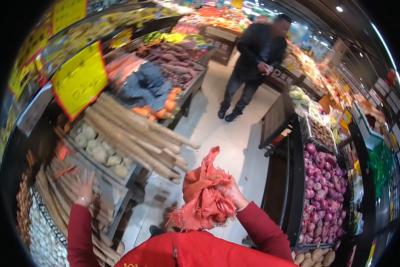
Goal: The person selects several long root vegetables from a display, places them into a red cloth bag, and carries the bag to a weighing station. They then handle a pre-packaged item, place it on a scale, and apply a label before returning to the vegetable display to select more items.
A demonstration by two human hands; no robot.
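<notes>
My right hand (pixel 236 194) grips a crumpled red woven sack (pixel 203 193) with frayed edges, held in front of my body above the aisle floor. Part of that hand is hidden behind the cloth. On the left, my left hand (pixel 85 191) has its fingers spread over a display of long brown roots, likely yams (pixel 54 197); whether it touches them I cannot tell. A small scrap of red material (pixel 64 172) lies just beyond the fingers. More long pale-brown roots (pixel 133 133) lie ahead, their ends jutting over the aisle beside a crate of round, pale green-white vegetables (pixel 98 152).
Red onions (pixel 323 197) fill a bin along the right, with potatoes (pixel 315 257) at its near end. A person in dark clothes (pixel 253 60) stands in the tiled aisle (pixel 220 116) ahead. Yellow price signs (pixel 81 80) rise over the left stands. White bulbs (pixel 48 240) lie at lower left.
</notes>
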